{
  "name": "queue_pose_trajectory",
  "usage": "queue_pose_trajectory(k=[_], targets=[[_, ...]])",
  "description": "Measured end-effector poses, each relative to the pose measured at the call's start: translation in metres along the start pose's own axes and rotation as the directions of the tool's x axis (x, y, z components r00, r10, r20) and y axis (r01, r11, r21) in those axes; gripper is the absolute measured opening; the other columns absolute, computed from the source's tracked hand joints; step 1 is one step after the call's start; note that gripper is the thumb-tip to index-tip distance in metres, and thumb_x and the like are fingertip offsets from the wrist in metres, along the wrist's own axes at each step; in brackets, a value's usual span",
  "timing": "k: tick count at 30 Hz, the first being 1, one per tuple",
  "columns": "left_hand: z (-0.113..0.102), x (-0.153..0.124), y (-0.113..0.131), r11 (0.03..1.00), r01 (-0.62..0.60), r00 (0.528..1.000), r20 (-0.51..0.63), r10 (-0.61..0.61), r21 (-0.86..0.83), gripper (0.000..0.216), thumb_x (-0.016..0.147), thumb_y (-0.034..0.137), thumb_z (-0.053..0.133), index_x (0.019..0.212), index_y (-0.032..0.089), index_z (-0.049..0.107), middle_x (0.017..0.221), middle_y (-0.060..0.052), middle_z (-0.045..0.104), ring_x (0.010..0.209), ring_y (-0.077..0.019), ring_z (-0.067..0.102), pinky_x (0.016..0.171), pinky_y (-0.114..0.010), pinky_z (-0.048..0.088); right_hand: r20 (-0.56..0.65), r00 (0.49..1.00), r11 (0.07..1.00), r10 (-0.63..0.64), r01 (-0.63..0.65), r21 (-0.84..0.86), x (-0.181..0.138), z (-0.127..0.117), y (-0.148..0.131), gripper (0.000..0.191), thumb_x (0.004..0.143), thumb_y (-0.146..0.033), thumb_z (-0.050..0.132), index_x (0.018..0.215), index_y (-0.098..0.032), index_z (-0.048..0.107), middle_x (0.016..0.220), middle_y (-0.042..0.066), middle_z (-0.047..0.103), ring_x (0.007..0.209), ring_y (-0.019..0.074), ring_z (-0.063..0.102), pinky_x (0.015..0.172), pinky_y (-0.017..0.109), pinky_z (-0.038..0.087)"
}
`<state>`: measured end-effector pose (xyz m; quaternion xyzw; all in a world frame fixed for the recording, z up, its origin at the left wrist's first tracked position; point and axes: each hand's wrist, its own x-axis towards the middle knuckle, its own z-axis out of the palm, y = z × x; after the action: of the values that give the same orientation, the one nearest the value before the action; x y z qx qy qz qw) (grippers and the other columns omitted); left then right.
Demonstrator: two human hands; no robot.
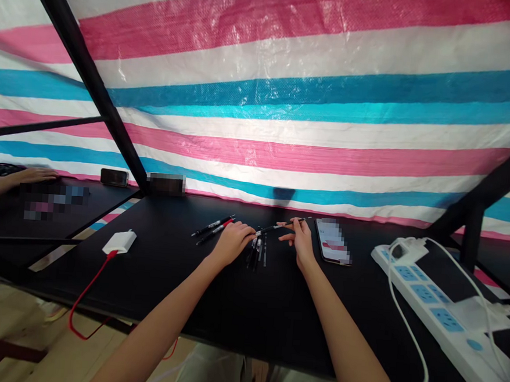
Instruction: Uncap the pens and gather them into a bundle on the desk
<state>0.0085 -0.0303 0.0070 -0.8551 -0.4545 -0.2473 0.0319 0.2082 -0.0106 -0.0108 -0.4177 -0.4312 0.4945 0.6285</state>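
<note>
A slim dark pen [274,229] stretches between my two hands, just above the black table [246,312]. At its left end, my left hand [233,240] pinches it between thumb and fingertips. My right hand [299,239] grips the other end, with some fingers held apart and the tip poking out past them. Beneath the pen lies a small bunch of dark and clear pen parts [257,254]; their exact kind is hard to make out. Several black pens [212,230], one with red on it, rest beside my left hand.
To the right lie a phone [333,242] and a white power strip [430,308] with plugs and cables. A white charger [119,241] with a red cable sits at left. Black metal bars [88,80] frame the table before a striped sheet [286,123]. Another person's hand [35,175] rests far left.
</note>
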Motion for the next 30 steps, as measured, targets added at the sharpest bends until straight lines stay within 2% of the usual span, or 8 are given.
queue_pose_trajectory(k=[8, 16, 19, 22, 25, 28, 30], targets=[[0.000, -0.001, 0.002, 1.000, -0.001, 1.000, 0.007, 0.001, 0.015, 0.025, 0.087, 0.033, 0.037, 0.086, 0.020, 0.059, 0.084, -0.001, 0.062, 0.080, -0.0142, 0.049, 0.074, -0.029, 0.031, -0.018, 0.999, 0.999, -0.044, 0.044, 0.001, -0.001, 0.004, -0.003, 0.034, 0.076, -0.053, 0.044, 0.082, -0.020, 0.039, 0.080, 0.007, 0.068, 0.040, 0.0105, 0.056, 0.031, 0.017, 0.020], [-0.003, 0.000, 0.006, 1.000, -0.006, 1.000, 0.021, 0.006, -0.008, 0.028, 0.088, 0.034, 0.036, 0.087, 0.020, 0.059, 0.085, -0.001, 0.062, 0.082, -0.0144, 0.048, 0.076, -0.030, 0.030, -0.025, 0.996, 0.989, -0.080, 0.076, -0.127, 0.000, 0.002, 0.000, 0.032, 0.077, -0.052, 0.041, 0.082, -0.020, 0.040, 0.081, 0.006, 0.068, 0.040, 0.0088, 0.055, 0.032, 0.016, 0.027], [-0.003, 0.000, 0.008, 1.000, 0.003, 1.000, 0.022, -0.003, -0.024, 0.027, 0.088, 0.033, 0.036, 0.087, 0.019, 0.059, 0.085, -0.002, 0.063, 0.082, -0.0143, 0.048, 0.077, -0.031, 0.030, 0.035, 0.997, 0.972, -0.063, 0.070, -0.226, -0.002, 0.006, 0.001, 0.033, 0.075, -0.051, 0.044, 0.083, -0.019, 0.046, 0.083, 0.006, 0.066, 0.040, 0.0092, 0.055, 0.032, 0.017, 0.029], [-0.002, 0.000, 0.009, 0.998, 0.032, 0.999, 0.000, -0.032, -0.044, 0.025, 0.087, 0.033, 0.037, 0.087, 0.020, 0.059, 0.085, -0.001, 0.063, 0.082, -0.0143, 0.049, 0.078, -0.031, 0.030, 0.185, 0.983, 0.961, -0.015, 0.065, -0.267, -0.006, 0.012, 0.003, 0.033, 0.073, -0.048, 0.048, 0.090, -0.019, 0.052, 0.091, 0.006, 0.064, 0.048, 0.0110, 0.059, 0.033, 0.017, 0.031], [-0.001, 0.000, 0.007, 0.993, 0.094, 0.994, -0.051, -0.099, -0.076, 0.023, 0.086, 0.034, 0.039, 0.086, 0.020, 0.058, 0.085, 0.000, 0.062, 0.082, -0.0145, 0.049, 0.078, -0.031, 0.031, 0.316, 0.948, 0.962, 0.038, 0.051, -0.269, -0.008, 0.015, 0.004, 0.034, 0.074, -0.045, 0.047, 0.098, -0.021, 0.051, 0.096, 0.005, 0.062, 0.052, 0.0109, 0.060, 0.034, 0.016, 0.031], [-0.002, 0.001, 0.004, 0.982, 0.154, 0.981, -0.100, -0.165, -0.105, 0.022, 0.086, 0.034, 0.041, 0.086, 0.020, 0.058, 0.082, 0.000, 0.062, 0.080, -0.0144, 0.050, 0.077, -0.030, 0.032, 0.336, 0.942, 0.925, 0.023, 0.108, -0.365, -0.009, 0.014, 0.005, 0.030, 0.076, -0.044, 0.046, 0.093, -0.020, 0.054, 0.081, 0.001, 0.063, 0.045, 0.0088, 0.054, 0.037, 0.018, 0.032], [-0.003, 0.002, 0.002, 0.975, 0.190, 0.971, -0.126, -0.204, -0.111, 0.022, 0.086, 0.035, 0.040, 0.086, 0.021, 0.058, 0.081, 0.000, 0.062, 0.079, -0.0141, 0.050, 0.075, -0.030, 0.032, 0.323, 0.946, 0.856, -0.004, 0.170, -0.488, -0.010, 0.012, 0.004, 0.025, 0.076, -0.042, 0.047, 0.084, -0.020, 0.057, 0.070, -0.001, 0.061, 0.042, 0.0079, 0.049, 0.042, 0.020, 0.035]])
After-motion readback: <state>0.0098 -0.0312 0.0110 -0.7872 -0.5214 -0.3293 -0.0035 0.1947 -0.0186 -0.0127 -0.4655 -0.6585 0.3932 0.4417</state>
